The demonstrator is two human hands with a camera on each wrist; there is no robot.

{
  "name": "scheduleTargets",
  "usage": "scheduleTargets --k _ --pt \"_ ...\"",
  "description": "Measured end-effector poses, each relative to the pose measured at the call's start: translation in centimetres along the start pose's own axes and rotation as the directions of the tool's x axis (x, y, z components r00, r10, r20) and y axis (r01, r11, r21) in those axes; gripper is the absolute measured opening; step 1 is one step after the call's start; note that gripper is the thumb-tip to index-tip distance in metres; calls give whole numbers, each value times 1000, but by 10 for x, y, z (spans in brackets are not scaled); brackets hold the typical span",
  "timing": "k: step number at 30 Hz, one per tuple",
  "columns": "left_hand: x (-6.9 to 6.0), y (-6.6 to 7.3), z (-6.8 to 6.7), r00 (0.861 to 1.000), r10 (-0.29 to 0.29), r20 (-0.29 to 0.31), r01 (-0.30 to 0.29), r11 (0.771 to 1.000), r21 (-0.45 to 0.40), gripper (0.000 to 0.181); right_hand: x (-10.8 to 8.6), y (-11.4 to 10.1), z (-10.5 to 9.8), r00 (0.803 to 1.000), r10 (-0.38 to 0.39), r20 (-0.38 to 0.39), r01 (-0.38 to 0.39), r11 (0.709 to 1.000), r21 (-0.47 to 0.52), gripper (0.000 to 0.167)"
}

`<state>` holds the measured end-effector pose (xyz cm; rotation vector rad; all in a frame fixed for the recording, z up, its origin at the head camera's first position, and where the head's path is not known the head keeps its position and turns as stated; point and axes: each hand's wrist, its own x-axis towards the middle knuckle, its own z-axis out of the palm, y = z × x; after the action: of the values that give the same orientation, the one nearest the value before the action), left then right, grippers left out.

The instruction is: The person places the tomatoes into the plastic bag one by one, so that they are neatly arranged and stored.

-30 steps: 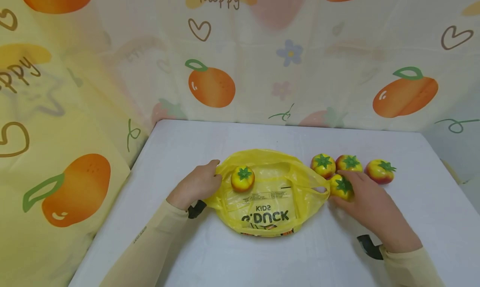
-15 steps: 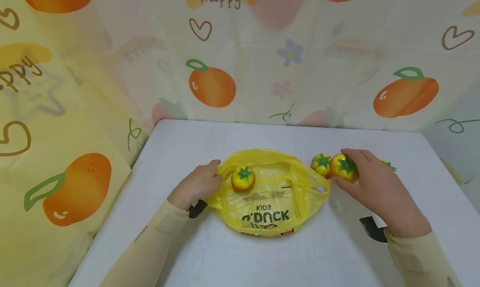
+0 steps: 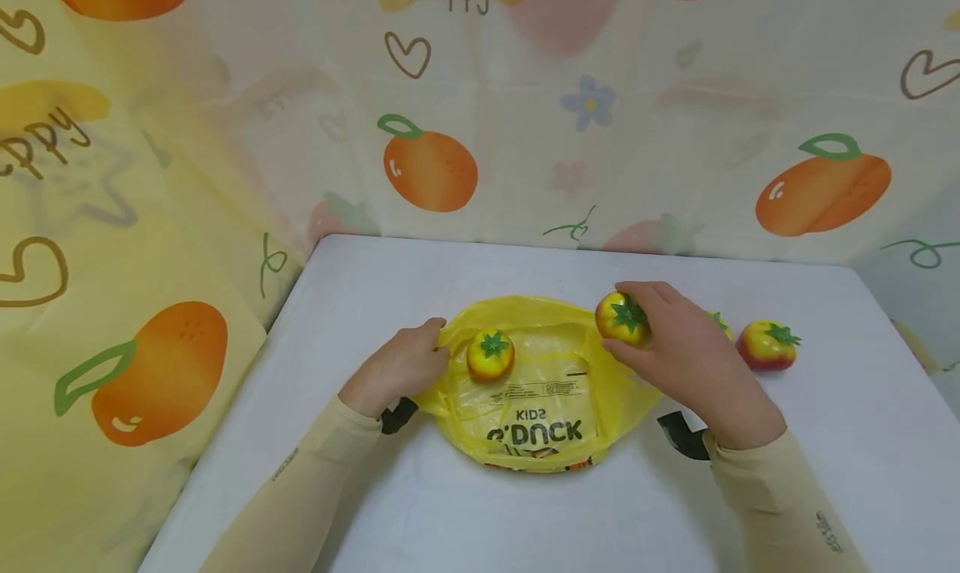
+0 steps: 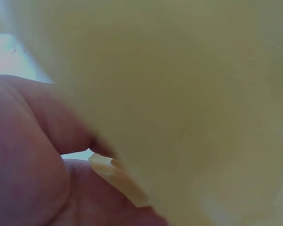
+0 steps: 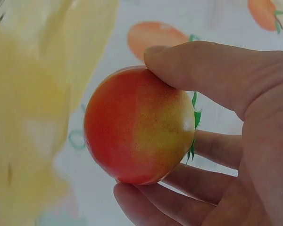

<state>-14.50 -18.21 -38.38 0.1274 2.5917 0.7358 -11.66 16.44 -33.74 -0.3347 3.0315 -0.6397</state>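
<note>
My left hand (image 3: 401, 361) grips the left edge of a yellow plastic bag (image 3: 457, 423) lying spread open on the table. A red-and-yellow tomato (image 3: 491, 365) with a green star-shaped top sits in the bag, near its left side. Over the bag's right edge, my right hand (image 3: 686, 356) holds another such tomato (image 3: 621, 316). In the right wrist view, thumb and fingers are curled round this tomato (image 5: 137, 127), its red underside facing the camera. Blurred yellow plastic (image 4: 170, 94) fills most of the left wrist view, hiding much of the left hand (image 4: 23, 155).
Right of the right hand, a tomato (image 3: 768, 345) rests on the white table (image 3: 525, 523). A second tomato (image 3: 722, 325) is mostly hidden behind that hand. A printed curtain (image 3: 510, 156) hangs behind the table, and a yellow one borders the left.
My right hand lifted a tomato from beside the bag and carried it left to the bag's right edge. My left hand keeps its hold on the bag.
</note>
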Motion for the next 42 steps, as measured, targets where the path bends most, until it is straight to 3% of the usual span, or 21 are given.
scheduleTargets --k 14,28,42 --pt "3 6 2 1000 1 -1 -1 1000 7 60 20 -34 42 996 -39 81 34 997 65 74" --pt "6 7 4 1000 -12 7 11 1000 10 60 32 -37 65 992 -62 105 55 996 74 75" --pt "1 2 1 1000 -17 6 17 1000 -10 61 40 -38 84 988 -76 132 66 995 78 73"
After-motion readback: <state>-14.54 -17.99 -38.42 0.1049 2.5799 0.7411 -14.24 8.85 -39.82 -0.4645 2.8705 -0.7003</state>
